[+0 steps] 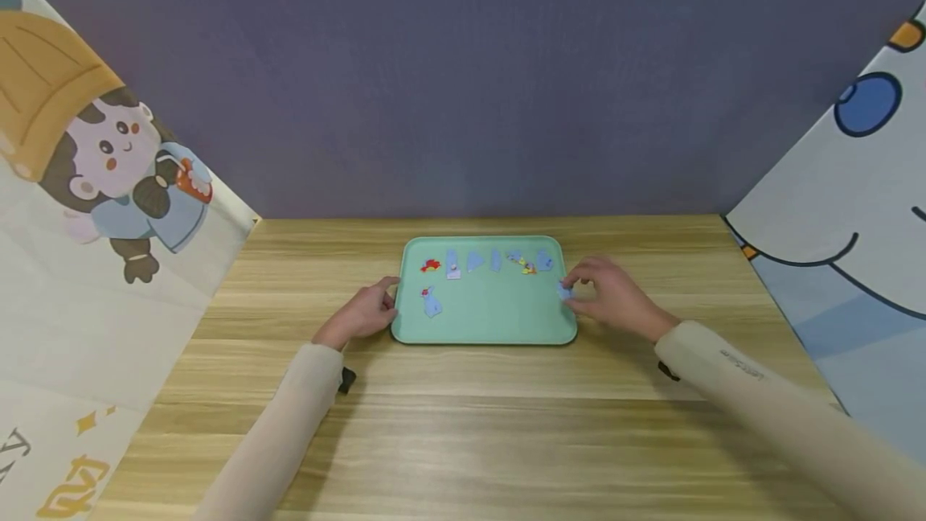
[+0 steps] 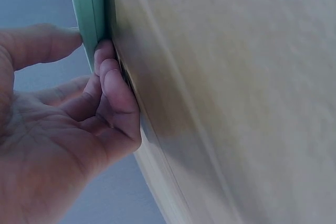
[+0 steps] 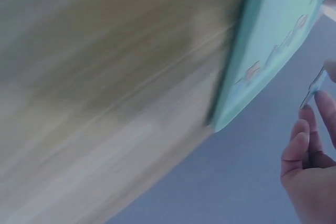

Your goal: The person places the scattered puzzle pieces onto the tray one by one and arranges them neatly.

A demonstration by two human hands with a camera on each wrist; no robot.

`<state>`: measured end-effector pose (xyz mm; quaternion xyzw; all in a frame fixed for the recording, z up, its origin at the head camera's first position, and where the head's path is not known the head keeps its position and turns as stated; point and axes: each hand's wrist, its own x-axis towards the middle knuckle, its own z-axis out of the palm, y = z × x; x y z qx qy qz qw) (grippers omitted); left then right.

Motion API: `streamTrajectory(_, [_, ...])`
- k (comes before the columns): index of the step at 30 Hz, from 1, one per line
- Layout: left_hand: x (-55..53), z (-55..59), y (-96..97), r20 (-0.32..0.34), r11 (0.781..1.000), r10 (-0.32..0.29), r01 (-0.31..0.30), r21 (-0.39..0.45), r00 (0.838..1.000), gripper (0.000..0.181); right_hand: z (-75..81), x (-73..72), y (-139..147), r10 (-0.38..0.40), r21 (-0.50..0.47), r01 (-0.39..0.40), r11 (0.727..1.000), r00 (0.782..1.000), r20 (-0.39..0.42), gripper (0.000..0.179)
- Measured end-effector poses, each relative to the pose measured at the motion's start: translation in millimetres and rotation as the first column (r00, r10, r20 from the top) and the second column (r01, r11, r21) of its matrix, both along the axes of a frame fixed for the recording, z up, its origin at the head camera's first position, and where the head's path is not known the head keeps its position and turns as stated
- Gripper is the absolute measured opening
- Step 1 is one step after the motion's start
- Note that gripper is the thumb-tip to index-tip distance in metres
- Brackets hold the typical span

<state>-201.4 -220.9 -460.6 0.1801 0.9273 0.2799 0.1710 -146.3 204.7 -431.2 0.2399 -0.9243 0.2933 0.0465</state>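
A mint-green tray [image 1: 492, 318] lies on the wooden table, with several small flat pieces on it. My left hand [image 1: 365, 312] grips its left edge; in the left wrist view the thumb presses the rim [image 2: 88, 9] and the curled fingers tuck in below it. Over the right edge, my right hand [image 1: 613, 293] pinches a thin light-blue piece [image 3: 315, 88] between thumb and fingertips. Pale blue pieces [image 1: 474, 261] line the tray's far side, beside a small red piece [image 1: 431, 265] and a yellow-patterned one [image 1: 530, 268]. Nearer the left hand lies a blue piece with a red spot [image 1: 432, 304].
The wooden table [image 1: 492, 441] stretches around the tray and toward me. Behind it rises a dark blue-grey wall [image 1: 492, 87]. Cartoon-printed panels stand at the left [image 1: 43, 264] and right [image 1: 796, 207].
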Motion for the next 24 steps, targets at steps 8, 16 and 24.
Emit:
streamTrajectory(8, [0.8, -1.5, 0.7, 0.010, 1.000, 0.007, -0.007, -0.012, 1.000, 0.061, 4.3, -10.2, -39.0, 0.088, -0.007, -0.088, 0.996, 0.996, -0.032, 0.018])
streamTrajectory(16, [-0.4, -1.6, 0.2, 0.020, 1.000, 0.008, -0.007, -0.024, 1.000, 0.061, 1.7, -24.3, -82.0, 0.106, 0.006, -0.106, 0.994, 0.993, 0.055, 0.017])
streamTrajectory(24, [-0.6, -0.3, 0.3, 0.003, 1.000, -0.005, 0.005, -0.020, 1.000, 0.060, 1.2, -33.5, -129.9, 0.139, 0.047, -0.149, 0.988, 0.977, 0.164, 0.017])
